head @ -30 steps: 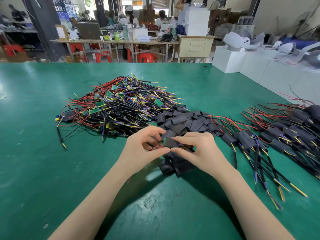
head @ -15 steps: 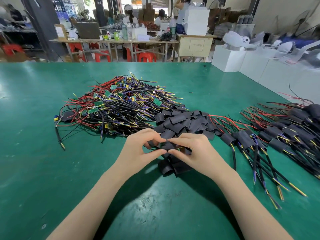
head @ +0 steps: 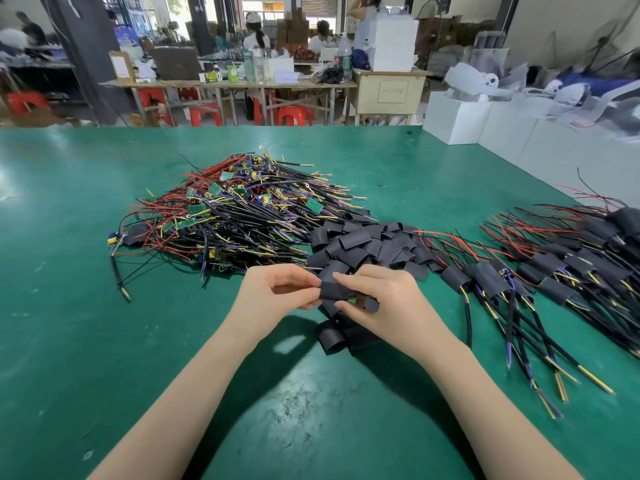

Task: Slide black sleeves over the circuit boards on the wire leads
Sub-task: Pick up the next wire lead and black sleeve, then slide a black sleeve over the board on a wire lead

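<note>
Both hands pinch one black sleeve (head: 335,289) above the green table (head: 69,306): left hand (head: 277,291) at 9 o'clock, right hand (head: 384,299) at 3, the sleeve's long axis lying left-right.

The green surface (head: 86,306) is scratched in front. Behind it stand long tables (head: 228,85) with bottles (head: 249,65) and papers, red stools (head: 294,116) under them, and white boxes (head: 453,117) at the right.

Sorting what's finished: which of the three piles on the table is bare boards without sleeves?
The left pile: its green boards show uncovered among red and black wires, unlike the loose sleeves and sleeved leads.
</note>
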`<state>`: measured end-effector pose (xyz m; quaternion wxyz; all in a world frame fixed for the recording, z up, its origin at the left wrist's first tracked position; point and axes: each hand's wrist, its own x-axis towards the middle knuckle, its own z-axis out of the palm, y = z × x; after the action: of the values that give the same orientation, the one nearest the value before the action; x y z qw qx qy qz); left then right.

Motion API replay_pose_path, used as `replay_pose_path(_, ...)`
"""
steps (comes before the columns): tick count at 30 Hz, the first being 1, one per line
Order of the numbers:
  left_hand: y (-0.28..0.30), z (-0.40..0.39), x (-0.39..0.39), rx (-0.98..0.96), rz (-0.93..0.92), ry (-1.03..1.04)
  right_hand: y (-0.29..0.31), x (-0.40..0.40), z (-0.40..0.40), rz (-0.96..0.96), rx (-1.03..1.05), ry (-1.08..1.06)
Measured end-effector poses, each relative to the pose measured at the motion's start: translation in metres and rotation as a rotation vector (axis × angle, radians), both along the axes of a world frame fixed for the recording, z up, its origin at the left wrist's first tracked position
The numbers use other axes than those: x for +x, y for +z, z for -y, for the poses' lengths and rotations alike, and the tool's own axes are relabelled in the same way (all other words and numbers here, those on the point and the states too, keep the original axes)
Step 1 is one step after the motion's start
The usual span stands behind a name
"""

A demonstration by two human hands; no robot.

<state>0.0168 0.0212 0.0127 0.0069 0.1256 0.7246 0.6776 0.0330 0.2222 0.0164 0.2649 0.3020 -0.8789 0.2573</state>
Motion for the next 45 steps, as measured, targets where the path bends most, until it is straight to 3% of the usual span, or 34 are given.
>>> replay_pose_path(8, 0.003, 0.0, -0.003, -0.028, -0.101, 0.101, 0.008, 0.003, -0.004, -0.066, -0.034, -0.097)
replay_pose_path(12, 0.004, 0.007, -0.007, -0.149, -0.231, 0.263, 0.021, 0.004, -0.028, -0.332, -0.086, -0.46)
replay_pose_path(14, 0.003, 0.01, -0.008, -0.183, -0.255, 0.304, 0.029, 0.004, -0.047, -0.356, -0.127, -0.71)
replay_pose_path(18, -0.001, 0.011, -0.01, -0.196, -0.256, 0.313, 0.028, 0.0, -0.087, -0.058, -0.102, -1.165)
replay_pose_path(21, -0.003, 0.011, -0.012, -0.217, -0.243, 0.312, 0.017, -0.003, -0.105, 0.299, -0.005, -1.261)
replay_pose_path(23, -0.005, 0.013, -0.014, -0.23, -0.24, 0.324, 0.013, -0.003, -0.105, 0.352, -0.005, -1.258)
replay_pose_path(26, -0.006, 0.017, -0.018, -0.262, -0.249, 0.375, 0.014, -0.005, -0.098, 0.15, -0.043, -1.171)
replay_pose_path(29, -0.008, 0.024, -0.021, -0.368, -0.278, 0.477, 0.02, -0.006, -0.079, 0.088, -0.102, -0.784)
replay_pose_path(32, -0.012, 0.033, -0.026, -0.595, -0.353, 0.509, 0.022, 0.0, -0.05, 0.35, -0.05, -0.253)
replay_pose_path(34, -0.013, 0.039, -0.03, -0.704, -0.387, 0.459, 0.016, 0.003, -0.037, 0.501, 0.007, -0.041)
replay_pose_path(40, -0.02, 0.053, -0.039, -1.052, -0.413, 0.508, 0.006, -0.002, -0.033, 0.535, 0.144, 0.033)
replay_pose_path(45, -0.02, 0.062, -0.041, -0.934, -0.409, 0.573, 0.005, -0.002, -0.033, 0.56, 0.127, 0.022)
